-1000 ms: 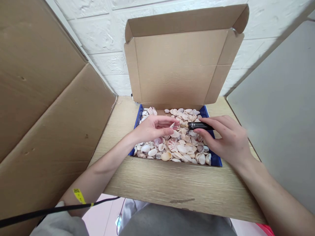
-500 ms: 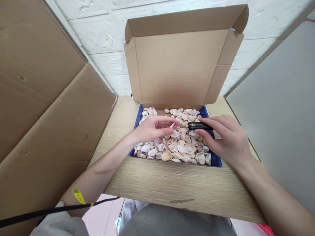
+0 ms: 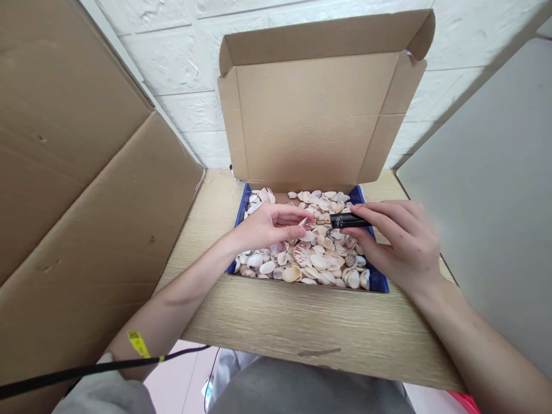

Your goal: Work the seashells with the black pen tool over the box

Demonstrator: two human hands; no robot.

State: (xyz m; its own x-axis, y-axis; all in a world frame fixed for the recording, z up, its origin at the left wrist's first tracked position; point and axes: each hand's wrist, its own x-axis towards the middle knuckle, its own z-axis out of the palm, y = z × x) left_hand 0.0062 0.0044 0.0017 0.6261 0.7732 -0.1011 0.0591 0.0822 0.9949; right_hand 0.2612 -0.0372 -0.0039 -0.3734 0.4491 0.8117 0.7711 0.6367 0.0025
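Observation:
My left hand (image 3: 269,227) pinches a small seashell (image 3: 303,221) between thumb and fingers, above the box. My right hand (image 3: 399,241) grips a black pen-like tool (image 3: 348,221) that lies level, its thin metal tip touching the held shell. Both hands hover over an open cardboard box with a blue rim (image 3: 377,280), filled with several pale and pink-striped seashells (image 3: 317,261). The box lid (image 3: 317,109) stands upright behind.
The box rests on a light wooden table (image 3: 302,322) against a white brick wall (image 3: 181,69). A large cardboard sheet (image 3: 77,172) leans at the left; a grey panel (image 3: 495,190) stands at the right. A black cable (image 3: 86,371) crosses the lower left.
My right hand has shifted slightly to the left with the tool. The left hand and shell stay almost where they were.

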